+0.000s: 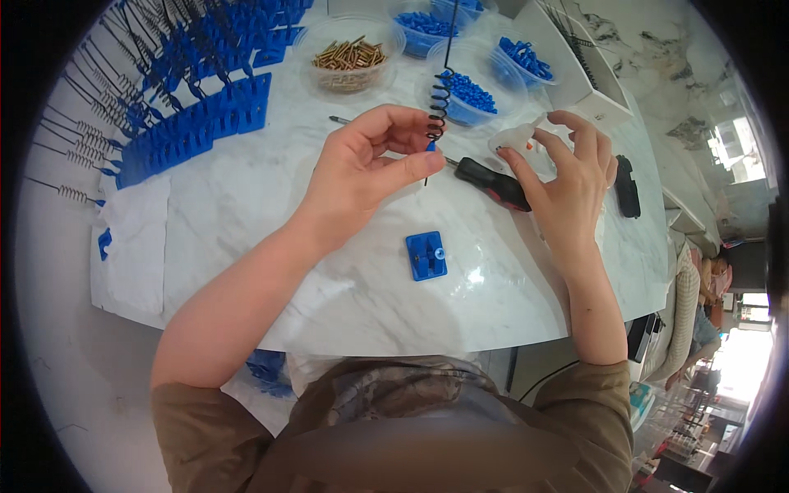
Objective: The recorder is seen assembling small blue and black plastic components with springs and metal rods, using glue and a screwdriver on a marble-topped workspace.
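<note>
A black coiled wire [440, 100] with a long straight upper end stands nearly upright in my left hand [370, 156]. My thumb and fingers pinch it at its lower end, where a small blue plastic piece [431, 146] shows; a short wire tip sticks out below. My right hand [571, 168] has its fingers spread and curved around a small whitish translucent container [518, 135] with an orange spot; whether they touch it, I cannot tell. Between the hands lies a screwdriver [493, 182] with a black and red handle. Nearer me sits a small blue block [426, 255] with a clear round part.
Tubs of brass-coloured pieces [349, 57] and small blue parts [468, 94] stand at the back. Blue racks [193, 123] full of coiled wires fill the far left. A white box [596, 78] of wires, a black tool [627, 187] and white cloth [136, 246] lie around.
</note>
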A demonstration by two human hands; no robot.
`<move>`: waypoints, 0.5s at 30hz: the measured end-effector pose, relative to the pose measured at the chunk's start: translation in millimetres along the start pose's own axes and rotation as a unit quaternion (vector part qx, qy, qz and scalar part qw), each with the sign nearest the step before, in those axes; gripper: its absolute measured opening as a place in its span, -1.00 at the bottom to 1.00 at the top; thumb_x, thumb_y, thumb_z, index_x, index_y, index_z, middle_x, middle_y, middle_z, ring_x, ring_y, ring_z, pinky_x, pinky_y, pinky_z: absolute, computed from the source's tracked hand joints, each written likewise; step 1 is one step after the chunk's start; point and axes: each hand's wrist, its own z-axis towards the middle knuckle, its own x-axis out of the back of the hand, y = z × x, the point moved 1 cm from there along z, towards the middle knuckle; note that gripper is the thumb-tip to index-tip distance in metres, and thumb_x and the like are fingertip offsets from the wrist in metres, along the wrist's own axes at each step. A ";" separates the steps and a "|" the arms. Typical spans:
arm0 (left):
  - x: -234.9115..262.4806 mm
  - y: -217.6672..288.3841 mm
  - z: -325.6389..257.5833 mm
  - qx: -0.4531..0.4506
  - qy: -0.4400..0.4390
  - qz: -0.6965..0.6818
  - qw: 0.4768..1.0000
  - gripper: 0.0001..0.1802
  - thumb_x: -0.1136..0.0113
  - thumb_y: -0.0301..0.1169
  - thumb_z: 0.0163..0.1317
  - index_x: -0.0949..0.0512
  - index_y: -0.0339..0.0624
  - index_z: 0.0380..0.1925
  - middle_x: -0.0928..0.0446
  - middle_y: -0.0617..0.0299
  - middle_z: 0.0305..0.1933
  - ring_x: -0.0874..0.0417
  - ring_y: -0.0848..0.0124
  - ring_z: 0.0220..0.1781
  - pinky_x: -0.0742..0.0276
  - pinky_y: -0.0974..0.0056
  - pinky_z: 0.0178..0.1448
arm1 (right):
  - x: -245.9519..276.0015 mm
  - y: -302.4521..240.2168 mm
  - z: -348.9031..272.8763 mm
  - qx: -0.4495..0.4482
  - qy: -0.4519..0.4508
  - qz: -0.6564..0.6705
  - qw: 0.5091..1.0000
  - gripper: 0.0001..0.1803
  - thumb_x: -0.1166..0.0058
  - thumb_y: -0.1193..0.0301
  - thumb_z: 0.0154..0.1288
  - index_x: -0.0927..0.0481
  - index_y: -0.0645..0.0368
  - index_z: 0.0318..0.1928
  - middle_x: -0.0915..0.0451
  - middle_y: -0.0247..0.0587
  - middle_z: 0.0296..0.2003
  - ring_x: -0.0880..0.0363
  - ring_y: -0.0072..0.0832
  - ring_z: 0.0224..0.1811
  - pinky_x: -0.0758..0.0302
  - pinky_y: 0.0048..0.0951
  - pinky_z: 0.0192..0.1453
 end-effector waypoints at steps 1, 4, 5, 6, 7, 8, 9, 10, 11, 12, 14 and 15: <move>0.5 -0.6 -1.2 0.002 -0.013 -0.004 1.000 -0.63 -0.28 -0.56 0.12 -0.49 -0.25 -0.04 -0.52 0.25 -0.01 -0.48 0.55 -0.08 -0.41 0.40 0.06 | -2.5 -0.4 -0.8 0.004 -0.006 0.001 1.000 -0.66 -0.37 0.20 -0.04 -0.66 0.17 -0.32 -0.50 -0.26 -0.05 -0.36 -0.24 0.00 -0.21 -0.28 0.03; -0.1 -1.8 -1.0 -0.005 -0.013 0.008 1.000 -0.62 -0.28 -0.55 0.12 -0.49 -0.26 -0.03 -0.52 0.26 -0.01 -0.47 0.57 -0.08 -0.40 0.42 0.07 | -7.4 4.4 -1.6 0.003 -0.021 0.005 1.000 -0.68 -0.37 0.23 -0.03 -0.65 0.18 -0.34 -0.51 -0.28 -0.08 -0.37 -0.27 0.00 -0.22 -0.28 0.05; 0.1 -1.1 -0.4 0.000 -0.010 0.004 1.000 -0.62 -0.28 -0.55 0.12 -0.49 -0.26 -0.03 -0.52 0.26 -0.01 -0.47 0.57 -0.08 -0.40 0.42 0.07 | -7.7 5.7 -0.5 -0.007 -0.010 0.034 0.999 -0.71 -0.36 0.27 -0.03 -0.64 0.19 -0.34 -0.52 -0.28 -0.10 -0.38 -0.28 -0.02 -0.24 -0.29 0.04; -0.2 0.1 0.2 -0.009 -0.016 0.018 1.000 -0.62 -0.28 -0.55 0.12 -0.49 -0.26 -0.02 -0.53 0.27 -0.02 -0.47 0.58 -0.09 -0.41 0.43 0.05 | -7.0 6.5 -0.5 -0.018 0.000 0.062 0.998 -0.73 -0.36 0.31 -0.03 -0.64 0.20 -0.35 -0.53 -0.28 -0.13 -0.39 -0.29 -0.03 -0.25 -0.30 0.04; -0.3 0.8 0.3 -0.017 -0.022 0.032 0.999 -0.62 -0.28 -0.54 0.12 -0.50 -0.26 -0.02 -0.53 0.28 -0.04 -0.48 0.58 -0.11 -0.41 0.43 0.03 | -5.3 6.3 -1.5 -0.018 -0.007 0.063 0.998 -0.73 -0.36 0.31 -0.03 -0.64 0.20 -0.35 -0.53 -0.28 -0.13 -0.39 -0.29 -0.03 -0.25 -0.30 0.04; 0.1 0.9 1.4 -0.012 -0.020 0.029 0.999 -0.62 -0.28 -0.54 0.12 -0.50 -0.26 -0.02 -0.53 0.28 -0.04 -0.48 0.58 -0.11 -0.41 0.43 0.03 | -3.0 6.9 -1.3 -0.017 0.018 0.100 0.995 -0.74 -0.37 0.35 -0.05 -0.63 0.20 -0.34 -0.54 -0.27 -0.15 -0.40 -0.30 -0.06 -0.28 -0.33 0.01; 0.5 1.0 2.1 -0.014 -0.024 0.033 0.999 -0.62 -0.28 -0.54 0.12 -0.50 -0.26 -0.02 -0.54 0.28 -0.06 -0.48 0.59 -0.12 -0.41 0.44 0.01 | -1.1 8.3 -1.5 -0.016 0.044 0.137 0.990 -0.74 -0.37 0.39 -0.06 -0.63 0.20 -0.34 -0.54 -0.26 -0.17 -0.41 -0.30 -0.09 -0.31 -0.35 -0.01; 0.8 0.4 2.6 -0.015 -0.029 0.037 0.999 -0.62 -0.28 -0.54 0.13 -0.51 -0.26 -0.02 -0.54 0.29 -0.08 -0.48 0.59 -0.13 -0.42 0.44 -0.02 | 0.2 12.8 -2.1 0.013 0.068 0.174 0.982 -0.71 -0.36 0.46 -0.04 -0.60 0.24 -0.27 -0.59 -0.22 -0.14 -0.47 -0.38 -0.15 -0.35 -0.41 -0.09; 1.8 0.0 3.2 -0.011 -0.025 0.036 0.999 -0.62 -0.28 -0.54 0.13 -0.51 -0.26 -0.02 -0.54 0.29 -0.08 -0.48 0.59 -0.13 -0.42 0.44 -0.02 | 1.8 12.2 -3.4 0.013 0.063 0.177 0.982 -0.71 -0.36 0.46 -0.04 -0.60 0.24 -0.27 -0.59 -0.22 -0.14 -0.47 -0.38 -0.15 -0.35 -0.41 -0.09; 2.3 -0.3 4.0 -0.017 -0.024 0.033 0.999 -0.62 -0.28 -0.54 0.13 -0.51 -0.26 -0.02 -0.54 0.30 -0.10 -0.49 0.59 -0.14 -0.42 0.44 -0.04 | 5.8 10.9 -6.2 -0.029 0.044 0.292 0.955 -0.70 -0.33 0.50 -0.02 -0.57 0.28 -0.23 -0.60 -0.15 -0.12 -0.51 -0.40 -0.14 -0.38 -0.39 -0.04; 1.7 -1.4 3.6 -0.023 -0.021 0.034 0.999 -0.63 -0.28 -0.54 0.13 -0.51 -0.26 -0.02 -0.54 0.30 -0.11 -0.49 0.59 -0.15 -0.42 0.45 -0.06 | 15.6 3.2 -10.2 -0.091 -0.002 0.489 0.868 -0.65 -0.22 0.63 0.06 -0.46 0.36 -0.11 -0.60 0.07 -0.08 -0.59 -0.36 -0.06 -0.43 -0.31 0.12; 0.7 -1.5 3.8 -0.027 -0.022 0.033 0.999 -0.63 -0.28 -0.54 0.13 -0.51 -0.26 -0.02 -0.54 0.30 -0.12 -0.49 0.59 -0.15 -0.42 0.45 -0.07 | 17.7 2.3 -12.7 -0.091 -0.001 0.493 0.865 -0.65 -0.22 0.63 0.06 -0.46 0.36 -0.11 -0.60 0.07 -0.08 -0.59 -0.36 -0.06 -0.43 -0.31 0.12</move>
